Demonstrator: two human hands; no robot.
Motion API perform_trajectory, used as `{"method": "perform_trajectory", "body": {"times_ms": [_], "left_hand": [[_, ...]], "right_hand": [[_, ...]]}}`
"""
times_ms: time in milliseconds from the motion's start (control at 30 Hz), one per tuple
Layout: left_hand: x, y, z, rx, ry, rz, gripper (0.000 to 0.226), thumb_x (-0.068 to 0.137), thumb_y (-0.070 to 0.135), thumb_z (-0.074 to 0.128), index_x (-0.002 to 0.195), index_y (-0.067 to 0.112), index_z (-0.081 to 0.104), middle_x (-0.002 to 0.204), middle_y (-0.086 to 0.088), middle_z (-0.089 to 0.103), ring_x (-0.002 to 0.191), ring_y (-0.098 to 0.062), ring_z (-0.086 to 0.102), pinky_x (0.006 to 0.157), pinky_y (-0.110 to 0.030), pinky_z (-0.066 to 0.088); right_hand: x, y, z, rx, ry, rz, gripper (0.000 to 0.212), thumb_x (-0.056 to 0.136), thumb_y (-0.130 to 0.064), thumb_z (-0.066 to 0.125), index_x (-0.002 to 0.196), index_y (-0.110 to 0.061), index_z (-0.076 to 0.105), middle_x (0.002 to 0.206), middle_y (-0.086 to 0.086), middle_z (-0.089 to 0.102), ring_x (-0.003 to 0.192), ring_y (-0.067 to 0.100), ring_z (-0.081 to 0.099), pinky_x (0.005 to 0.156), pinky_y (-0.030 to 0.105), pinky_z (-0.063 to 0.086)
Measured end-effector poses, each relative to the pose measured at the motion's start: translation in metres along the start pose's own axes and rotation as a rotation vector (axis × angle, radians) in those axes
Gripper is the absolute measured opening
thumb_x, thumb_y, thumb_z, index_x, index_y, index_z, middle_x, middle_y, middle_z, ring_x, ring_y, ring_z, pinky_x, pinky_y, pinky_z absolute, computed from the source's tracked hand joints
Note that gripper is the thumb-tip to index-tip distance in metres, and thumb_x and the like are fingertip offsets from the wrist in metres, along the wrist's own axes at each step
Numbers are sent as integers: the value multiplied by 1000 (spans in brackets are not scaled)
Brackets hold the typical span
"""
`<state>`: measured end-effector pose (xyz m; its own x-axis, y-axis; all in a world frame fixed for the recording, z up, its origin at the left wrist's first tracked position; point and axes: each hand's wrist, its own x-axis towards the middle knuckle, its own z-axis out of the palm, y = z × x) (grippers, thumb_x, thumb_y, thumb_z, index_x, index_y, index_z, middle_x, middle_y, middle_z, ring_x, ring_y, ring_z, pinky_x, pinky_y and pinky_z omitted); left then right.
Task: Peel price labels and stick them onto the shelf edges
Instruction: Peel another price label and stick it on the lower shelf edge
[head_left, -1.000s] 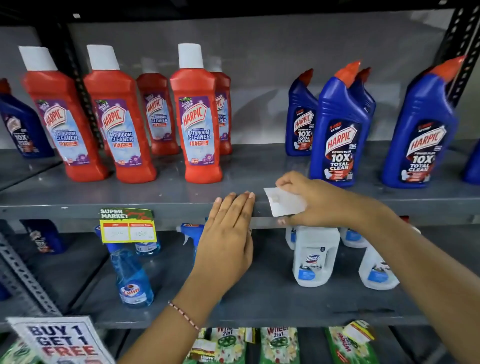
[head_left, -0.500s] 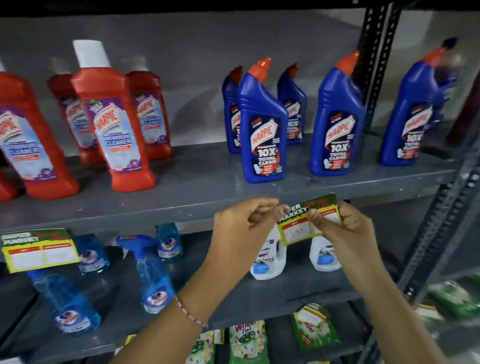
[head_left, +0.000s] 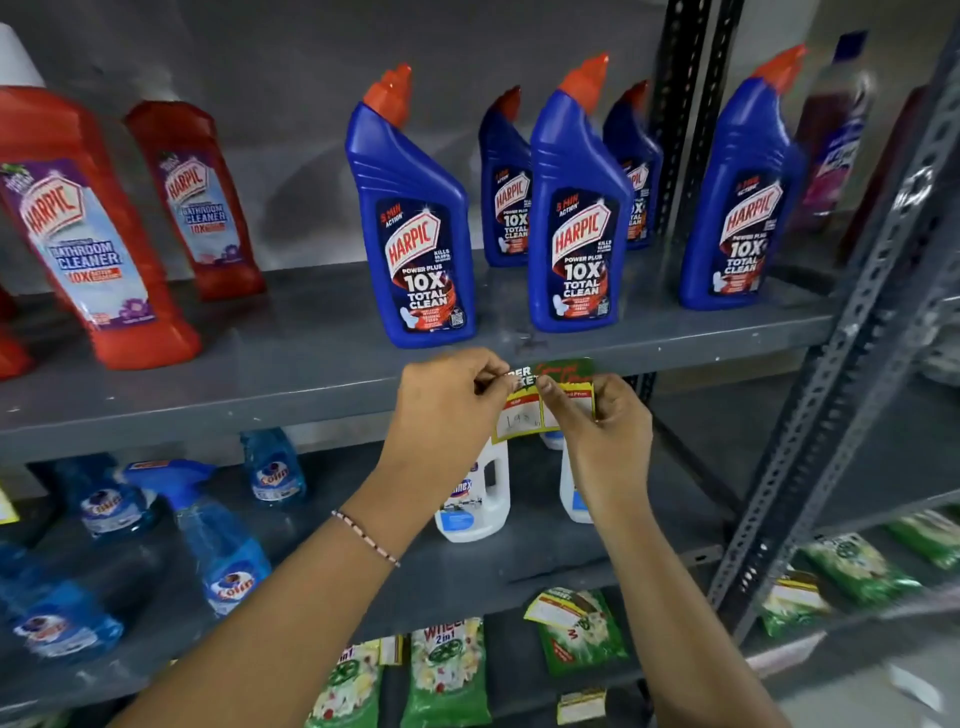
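Both hands pinched one price label (head_left: 524, 415) at its top edge, held just at the shelf edge (head_left: 208, 415): left hand (head_left: 447, 410), right hand (head_left: 597, 421). Looked thin, floppy, sticky-backed; best gripped by corners. Counted five blue Harpic bottles (head_left: 415, 260), two white jugs (head_left: 478, 493).

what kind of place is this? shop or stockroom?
Most likely a supermarket cleaning-products aisle: rows of blue Harpic bottles face out on a grey metal shelf, detergent packets lie below, and both hands hold a price label printed with "market" lettering.
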<state>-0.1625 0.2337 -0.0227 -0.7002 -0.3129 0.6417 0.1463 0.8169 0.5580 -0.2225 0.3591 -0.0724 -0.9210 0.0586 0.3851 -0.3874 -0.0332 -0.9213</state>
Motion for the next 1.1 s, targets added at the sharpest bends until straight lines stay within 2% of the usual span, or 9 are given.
{"method": "perform_trajectory", "body": {"times_ms": [100,267,400,467,567,633,700,867,1100], "left_hand": [[-1,-3,3,80,97,111,13,77,18,81,87,12,75,77,0,70,63,-13,61,65,-32,57],[-24,-16,5,101,188,233,18,86,14,72,104,10,68,94,0,57,78,-8,51,73,-21,49],[-85,-52,29,144,-54,220,32,91,14,63,123,9,60,123,-6,62,117,-17,55,106,-15,35],[-121,-76,50,158,-209,133,41,92,18,60,132,12,54,135,-4,58,127,-14,52,110,-19,35],[-163,-108,90,53,-337,-71,34,87,15,65,122,14,65,116,-8,72,96,-19,69,90,-31,55],[-175,-116,115,-12,-406,-211,21,85,8,67,105,11,72,96,-10,77,78,-22,72,77,-23,56],[-179,-120,139,-19,-464,-272,16,87,5,67,101,6,73,93,-13,77,79,-24,72,74,-9,47],[-177,-133,192,-7,-577,-274,33,88,7,66,121,6,66,116,-16,71,100,-29,68,93,-35,53],[-181,-149,219,64,-564,-259,12,80,-2,66,83,4,75,85,-11,71,76,-21,64,74,-32,52]], "right_hand": [[0,1,1,24,61,16,38,76,-35,83,97,-15,58,87,-4,73,79,8,71,71,26,57],[-2,14,-14,175,92,15,32,83,-22,77,100,-26,51,100,1,68,89,6,67,71,16,52],[-13,68,-39,240,96,136,13,93,-16,66,100,-21,56,104,8,65,88,10,63,73,24,51],[-25,105,-52,164,70,224,10,93,-17,66,102,-17,60,106,6,68,93,12,64,75,24,50],[-47,162,-67,42,55,350,9,92,-10,67,99,-15,65,101,4,71,89,8,65,78,23,48],[-61,198,-73,-52,53,444,13,89,-5,68,94,-16,67,90,0,71,82,8,65,78,23,48],[-75,232,-76,-134,40,547,12,86,-2,69,91,-13,70,85,0,71,80,14,64,78,28,49],[-96,287,-74,-248,7,656,21,85,-9,71,106,-7,72,102,5,73,93,14,66,80,25,47],[-102,316,-67,-203,-13,623,10,85,-8,69,86,-17,73,91,8,76,90,23,72,86,40,58]]}}
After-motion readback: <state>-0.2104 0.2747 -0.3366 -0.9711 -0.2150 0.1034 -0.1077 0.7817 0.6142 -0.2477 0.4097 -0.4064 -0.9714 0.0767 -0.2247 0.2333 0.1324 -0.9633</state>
